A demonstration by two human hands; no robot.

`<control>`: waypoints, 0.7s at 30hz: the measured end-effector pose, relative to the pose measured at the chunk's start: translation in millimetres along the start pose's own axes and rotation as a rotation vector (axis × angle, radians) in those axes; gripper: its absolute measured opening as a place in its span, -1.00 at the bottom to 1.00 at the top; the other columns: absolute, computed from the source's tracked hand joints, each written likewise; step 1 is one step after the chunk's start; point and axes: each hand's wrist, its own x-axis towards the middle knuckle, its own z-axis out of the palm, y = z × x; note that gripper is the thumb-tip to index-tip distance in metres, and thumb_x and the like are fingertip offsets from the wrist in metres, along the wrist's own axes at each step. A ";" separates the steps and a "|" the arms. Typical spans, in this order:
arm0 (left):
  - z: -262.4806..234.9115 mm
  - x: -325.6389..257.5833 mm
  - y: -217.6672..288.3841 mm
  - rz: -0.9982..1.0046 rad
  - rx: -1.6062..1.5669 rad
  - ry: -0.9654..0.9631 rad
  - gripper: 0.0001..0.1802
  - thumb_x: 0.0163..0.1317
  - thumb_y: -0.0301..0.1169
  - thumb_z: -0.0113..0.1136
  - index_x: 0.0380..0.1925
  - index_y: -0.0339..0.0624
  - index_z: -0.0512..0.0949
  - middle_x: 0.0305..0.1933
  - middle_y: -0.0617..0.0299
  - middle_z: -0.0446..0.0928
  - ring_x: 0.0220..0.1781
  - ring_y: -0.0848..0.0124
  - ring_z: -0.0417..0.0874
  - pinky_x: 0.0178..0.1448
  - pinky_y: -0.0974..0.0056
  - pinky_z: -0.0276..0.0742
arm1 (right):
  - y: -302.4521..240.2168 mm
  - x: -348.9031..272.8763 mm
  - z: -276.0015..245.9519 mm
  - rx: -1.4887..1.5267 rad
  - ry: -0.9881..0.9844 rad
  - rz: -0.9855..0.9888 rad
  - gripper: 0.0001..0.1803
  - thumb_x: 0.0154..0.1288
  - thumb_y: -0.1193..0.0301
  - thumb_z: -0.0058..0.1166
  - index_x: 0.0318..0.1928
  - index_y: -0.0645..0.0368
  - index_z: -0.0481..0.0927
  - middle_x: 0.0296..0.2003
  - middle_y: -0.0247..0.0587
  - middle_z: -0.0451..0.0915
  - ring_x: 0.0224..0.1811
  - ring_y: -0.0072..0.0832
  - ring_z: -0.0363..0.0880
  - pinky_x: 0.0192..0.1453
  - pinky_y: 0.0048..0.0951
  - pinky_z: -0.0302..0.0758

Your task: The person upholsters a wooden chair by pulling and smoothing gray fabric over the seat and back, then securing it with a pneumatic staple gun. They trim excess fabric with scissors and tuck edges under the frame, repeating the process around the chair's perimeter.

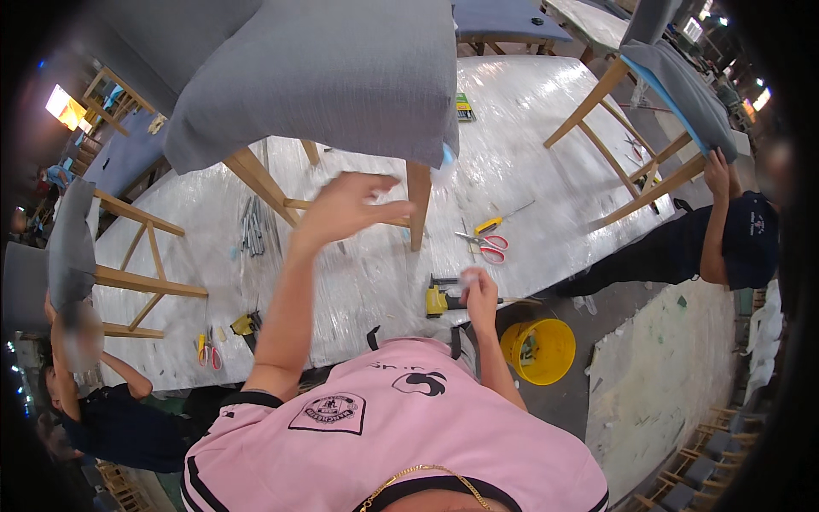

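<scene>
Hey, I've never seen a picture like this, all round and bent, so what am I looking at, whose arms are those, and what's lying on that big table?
This is one picture from a wide fisheye camera worn on a person's head, looking down; that is why straight edges curve. The pink shirt at the bottom belongs to the wearer, and both forearms are theirs. The left hand is raised by a wooden leg of the grey upholstered chair standing on the plastic-covered table; it is blurred, so its grip is unclear. The right hand pinches something small and pale, beside a yellow staple gun. On the table lie red-handled scissors, a yellow utility knife and a bundle of metal strips. A yellow bucket stands on the floor. Other people work on chairs at either side.
</scene>
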 end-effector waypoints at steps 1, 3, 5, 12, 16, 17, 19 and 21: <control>-44.2 -6.6 14.3 -0.110 -0.160 -0.195 -0.29 0.15 0.11 0.43 0.11 -0.24 0.66 -0.04 0.04 0.73 -0.05 0.24 0.76 0.06 0.15 0.62 | -22.6 13.2 9.9 -0.139 0.041 -0.143 -0.71 0.44 0.36 0.10 0.07 0.22 0.60 -0.26 -0.21 0.54 -0.39 -0.57 0.48 -0.32 -0.48 0.46; -106.4 -23.2 5.5 0.077 -0.274 0.339 -0.65 0.39 -0.29 0.30 0.07 -0.25 0.66 -0.07 0.15 0.72 -0.06 0.40 0.73 0.09 0.31 0.60 | -82.8 35.4 39.5 -0.314 0.057 -0.343 -0.53 0.35 0.29 0.23 0.19 0.24 0.52 -0.07 -0.08 0.47 -0.13 -0.40 0.51 -0.08 -0.36 0.50; -159.3 -19.6 -0.3 0.112 -0.421 0.961 -0.79 0.45 -0.42 0.21 -0.01 -0.27 0.67 -0.02 0.23 0.70 -0.07 0.47 0.69 0.10 0.38 0.58 | -135.9 49.6 66.9 -0.346 0.089 -0.483 -0.35 0.24 0.20 0.35 0.24 0.27 0.46 0.02 -0.01 0.42 0.01 -0.23 0.50 0.09 -0.23 0.47; -216.6 -3.0 -227.3 -0.284 -0.807 1.060 -0.31 0.51 0.12 -0.04 0.42 -0.12 0.36 0.40 0.17 0.45 0.46 0.34 0.39 0.44 0.22 0.34 | -179.4 122.8 114.2 -0.435 0.108 -0.809 -0.26 0.00 0.08 0.54 0.08 0.29 0.57 0.00 0.08 0.53 -0.03 0.04 0.58 -0.01 -0.07 0.51; -156.2 33.2 -180.9 -0.161 -0.945 0.910 -0.21 0.49 0.22 -0.14 0.54 0.01 0.15 0.56 0.25 0.24 0.59 0.27 0.21 0.57 0.14 0.17 | -186.2 144.7 95.6 -0.536 0.160 -0.905 -0.30 -0.03 0.02 0.54 -0.02 0.29 0.62 -0.06 0.07 0.57 -0.13 0.00 0.63 -0.10 -0.07 0.54; -150.2 35.9 -172.6 -0.168 -0.967 0.907 -0.20 0.49 0.23 -0.14 0.55 0.03 0.13 0.57 0.26 0.22 0.59 0.26 0.22 0.58 0.13 0.17 | -185.6 150.4 90.7 -0.556 0.161 -0.873 -0.30 -0.02 0.01 0.54 -0.03 0.29 0.62 -0.06 0.08 0.57 -0.14 0.00 0.64 -0.11 -0.06 0.54; -136.3 28.4 -154.8 -0.141 -0.954 0.929 -0.21 0.49 0.22 -0.15 0.55 0.06 0.10 0.57 0.26 0.20 0.59 0.26 0.22 0.58 0.13 0.17 | -186.2 161.1 75.8 -0.514 0.208 -0.815 -0.26 -0.02 -0.04 0.52 -0.02 0.30 0.63 -0.06 0.09 0.58 -0.13 0.00 0.64 -0.10 -0.06 0.55; -117.0 17.2 -134.2 -0.135 -1.003 0.943 -0.24 0.51 0.17 -0.14 0.55 0.07 0.08 0.58 0.26 0.17 0.60 0.25 0.20 0.60 0.11 0.16 | -186.2 173.3 55.3 -0.499 0.265 -0.752 -0.21 -0.02 -0.09 0.51 0.02 0.30 0.63 -0.05 0.09 0.58 -0.12 -0.02 0.65 -0.07 -0.08 0.56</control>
